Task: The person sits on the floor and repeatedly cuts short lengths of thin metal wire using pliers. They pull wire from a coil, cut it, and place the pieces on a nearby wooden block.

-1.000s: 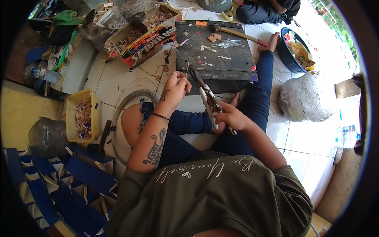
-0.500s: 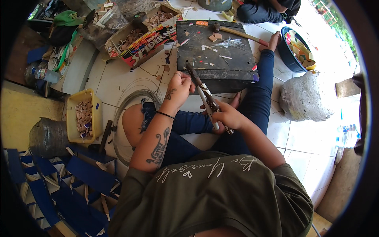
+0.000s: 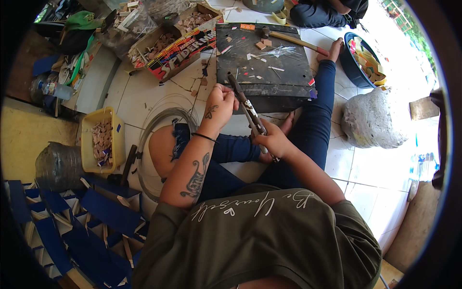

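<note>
My right hand [image 3: 270,140] is wrapped round the two worn, brown-and-white handles of long-handled pliers [image 3: 246,106]. Their dark jaws point away from me, over the near edge of a black box-like block [image 3: 262,58]. Just left of the jaws, my left hand [image 3: 221,103] is closed in a pinch; whatever it holds is too thin or hidden to make out. A coil of thin wire [image 3: 159,118] lies on the floor by my left knee. On the block are a hammer [image 3: 296,42], short cut wires [image 3: 284,52] and small brown wooden pieces [image 3: 263,44].
A printed carton [image 3: 178,55] of brown pieces stands at the far left, a yellow bin [image 3: 114,166] of more nearer. Blue box-like pieces [image 3: 110,212] pile up at lower left. To the right are a blue basin [image 3: 353,72] and a wrapped bundle [image 3: 373,120]. Another person [image 3: 317,14] sits beyond.
The handles of the pliers have come closer together in my right hand. My left hand has shifted very slightly and stays pinched beside the jaws.
</note>
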The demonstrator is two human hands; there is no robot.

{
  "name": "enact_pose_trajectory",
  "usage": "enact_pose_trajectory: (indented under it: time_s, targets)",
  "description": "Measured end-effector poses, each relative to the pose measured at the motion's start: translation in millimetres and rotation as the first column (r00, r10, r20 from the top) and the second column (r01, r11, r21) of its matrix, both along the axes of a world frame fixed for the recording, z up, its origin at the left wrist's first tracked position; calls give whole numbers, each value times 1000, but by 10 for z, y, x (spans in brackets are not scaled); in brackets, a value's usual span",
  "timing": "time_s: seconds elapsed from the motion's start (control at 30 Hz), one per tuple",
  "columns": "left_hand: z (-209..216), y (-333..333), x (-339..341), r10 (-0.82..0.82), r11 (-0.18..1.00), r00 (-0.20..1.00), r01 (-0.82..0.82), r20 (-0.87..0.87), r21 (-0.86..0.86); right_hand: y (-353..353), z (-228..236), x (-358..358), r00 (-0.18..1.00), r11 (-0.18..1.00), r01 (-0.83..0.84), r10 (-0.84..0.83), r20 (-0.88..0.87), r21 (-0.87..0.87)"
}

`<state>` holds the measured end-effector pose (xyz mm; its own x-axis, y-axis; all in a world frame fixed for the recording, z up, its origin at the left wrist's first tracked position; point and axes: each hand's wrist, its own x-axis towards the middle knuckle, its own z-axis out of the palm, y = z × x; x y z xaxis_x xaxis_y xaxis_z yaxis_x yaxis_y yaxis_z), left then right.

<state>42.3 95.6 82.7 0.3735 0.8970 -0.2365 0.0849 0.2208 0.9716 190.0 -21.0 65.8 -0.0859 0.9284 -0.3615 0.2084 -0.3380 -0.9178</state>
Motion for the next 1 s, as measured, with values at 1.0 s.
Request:
enact_pose_trajectory:
  time_s: [1.0]
  targets:
    - [71, -958, -722, -121, 936, 974, 176, 191, -304, -1540, 762, 1034, 447, 914, -288, 391, 804, -285]
